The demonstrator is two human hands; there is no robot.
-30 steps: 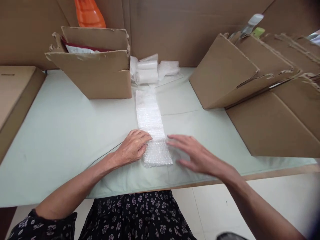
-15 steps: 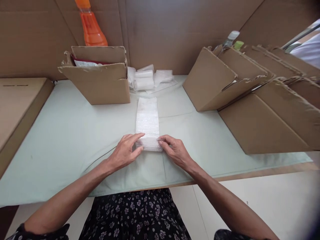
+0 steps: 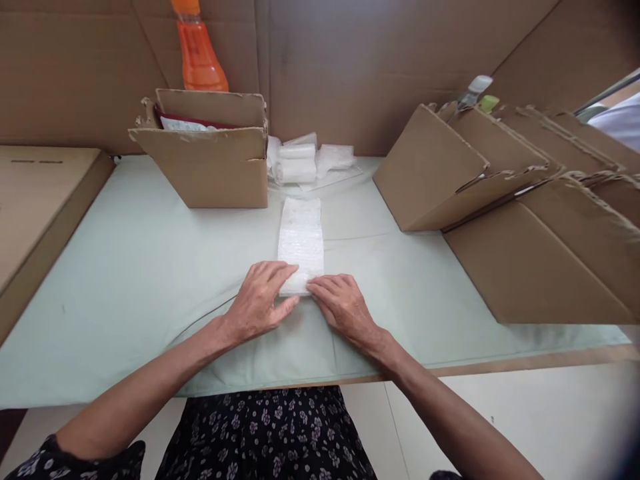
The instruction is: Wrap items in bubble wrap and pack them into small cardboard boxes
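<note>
A flat white strip of bubble wrap [image 3: 301, 233] lies lengthwise on the pale green cloth in front of me. My left hand [image 3: 260, 297] rests at its near left edge. Its fingers stretch over the wrap and the thumb stands apart below. My right hand [image 3: 343, 300] is laid on the near right corner, fingers extended side by side and fingertips touching the wrap. The right thumb is partly hidden under the hand. Neither hand grips anything that I can see.
The table [image 3: 125, 267] is covered with cloth. A cardboard box [image 3: 225, 167] with packets inside stands back left. Several cut-down cardboard boxes [image 3: 435, 173] line the right. Clear plastic rolls [image 3: 296, 163] lie at the back. An orange bottle [image 3: 200, 57] and a flat carton [image 3: 45, 200] are at left.
My right hand has gone from pinching the strip's near right corner to lying over it with straightened fingers. The near end looks slightly shorter. My view has shifted a little.
</note>
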